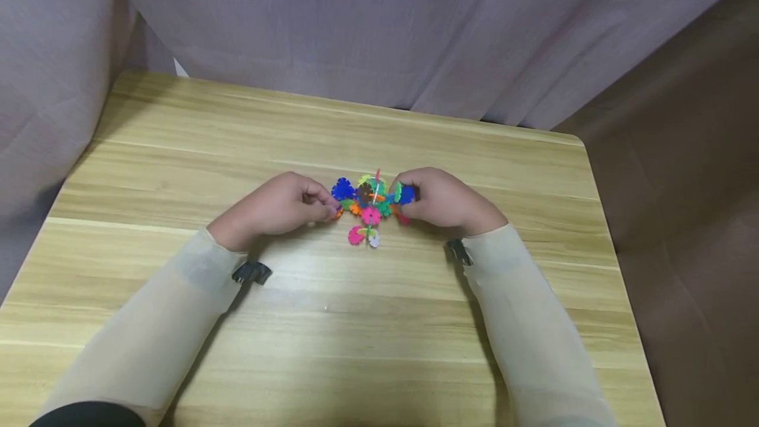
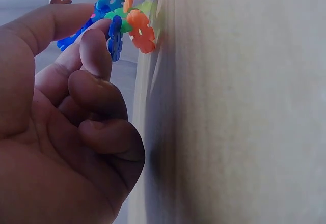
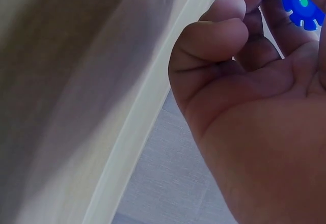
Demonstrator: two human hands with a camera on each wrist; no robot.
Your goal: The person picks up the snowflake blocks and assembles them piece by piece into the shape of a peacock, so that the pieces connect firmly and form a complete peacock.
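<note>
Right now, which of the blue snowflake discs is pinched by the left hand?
The small blue disc at the cluster's left edge, edge-on between the left hand's thumb and forefinger. The other blue disc sits by the right hand.

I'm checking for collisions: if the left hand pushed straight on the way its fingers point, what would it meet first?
The left hand points right at the snowflake-disc cluster it already pinches; beyond it, probably the right hand, gripping the other side.

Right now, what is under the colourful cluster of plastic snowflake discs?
Under the colourful cluster of plastic snowflake discs lies the light wooden table. The left hand and right hand cover its side edges.
</note>
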